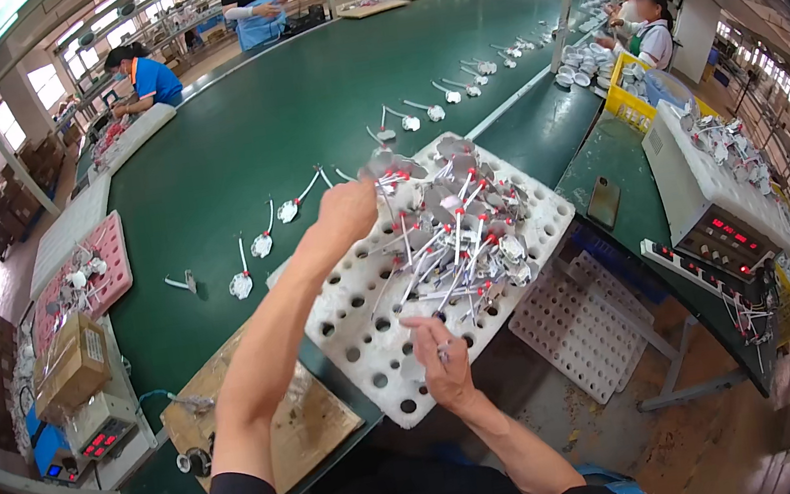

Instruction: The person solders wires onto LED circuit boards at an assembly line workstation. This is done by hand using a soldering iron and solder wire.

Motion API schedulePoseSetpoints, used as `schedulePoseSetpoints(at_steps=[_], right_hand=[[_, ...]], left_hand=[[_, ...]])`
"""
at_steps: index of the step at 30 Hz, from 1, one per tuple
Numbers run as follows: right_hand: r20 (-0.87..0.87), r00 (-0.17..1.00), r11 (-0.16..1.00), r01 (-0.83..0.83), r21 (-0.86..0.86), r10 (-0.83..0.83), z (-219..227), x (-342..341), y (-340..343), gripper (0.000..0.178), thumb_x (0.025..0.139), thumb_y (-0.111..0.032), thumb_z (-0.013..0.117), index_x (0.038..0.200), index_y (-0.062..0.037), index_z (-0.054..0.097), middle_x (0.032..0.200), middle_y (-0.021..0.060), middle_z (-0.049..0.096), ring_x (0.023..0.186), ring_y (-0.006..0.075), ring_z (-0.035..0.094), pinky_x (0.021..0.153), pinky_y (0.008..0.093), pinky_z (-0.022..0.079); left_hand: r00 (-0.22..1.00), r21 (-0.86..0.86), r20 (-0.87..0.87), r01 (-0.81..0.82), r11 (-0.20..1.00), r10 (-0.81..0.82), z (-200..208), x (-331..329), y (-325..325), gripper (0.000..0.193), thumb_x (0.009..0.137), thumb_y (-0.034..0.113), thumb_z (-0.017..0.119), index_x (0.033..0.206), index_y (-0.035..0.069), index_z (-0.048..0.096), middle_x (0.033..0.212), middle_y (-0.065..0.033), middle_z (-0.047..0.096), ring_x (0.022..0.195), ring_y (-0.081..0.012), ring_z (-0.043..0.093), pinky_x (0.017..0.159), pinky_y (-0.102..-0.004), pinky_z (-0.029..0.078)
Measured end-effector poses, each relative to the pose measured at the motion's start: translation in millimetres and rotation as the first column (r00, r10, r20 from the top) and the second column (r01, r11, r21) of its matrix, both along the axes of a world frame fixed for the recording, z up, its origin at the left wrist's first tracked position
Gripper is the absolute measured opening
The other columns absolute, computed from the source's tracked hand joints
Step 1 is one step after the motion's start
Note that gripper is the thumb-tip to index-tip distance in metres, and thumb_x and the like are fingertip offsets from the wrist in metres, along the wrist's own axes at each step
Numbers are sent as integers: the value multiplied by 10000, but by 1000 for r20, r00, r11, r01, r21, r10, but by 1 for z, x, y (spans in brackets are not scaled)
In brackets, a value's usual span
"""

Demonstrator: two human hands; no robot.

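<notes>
A loose pile of grey disc-shaped parts with white wires and red ends (459, 238) lies on a white foam tray with round holes (347, 299). My left hand (350, 215) reaches over the far left of the tray. Its fingers are closed on a grey disc-shaped part with wires (384, 166), which is blurred at the fingertips. Nearer to me, my right hand (444, 366) hovers over the tray's near part, with the index finger stretched out and the other fingers loosely bent. I see nothing held in it.
Single wired parts (262, 245) lie in a curved row along the green work surface (230, 149). A wooden board (323, 419) is at the near left, a phone (603, 203) and power supply (722, 236) at right. Several people work farther off. Another holed tray (583, 327) sits lower.
</notes>
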State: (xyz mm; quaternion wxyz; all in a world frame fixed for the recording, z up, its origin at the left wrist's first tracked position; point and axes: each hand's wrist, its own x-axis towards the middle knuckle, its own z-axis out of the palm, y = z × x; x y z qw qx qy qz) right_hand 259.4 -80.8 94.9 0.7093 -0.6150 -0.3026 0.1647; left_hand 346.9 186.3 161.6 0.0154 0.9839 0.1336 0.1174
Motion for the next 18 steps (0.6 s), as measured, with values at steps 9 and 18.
schedulePoseSetpoints(at_steps=[9,18], right_hand=[[684,716,977,212,-28,-136,45,-2,29,598,695,-86,810,1250,-82,585,913,91,536,696,262,576,588,383,479],[679,733,994,89,-66,-21,8,-13,35,202,745,-58,719,803,-55,525,798,113,514,723,340,559,616,435,451]], left_hand=[[969,217,-246,31,976,24,70,-157,-86,71,749,54,620,719,6,664,754,-184,686,671,-354,686,603,-429,548],[907,-225,-366,129,966,-207,80,-199,-135,165,812,183,685,893,40,678,724,-136,681,688,-359,670,647,-430,521]])
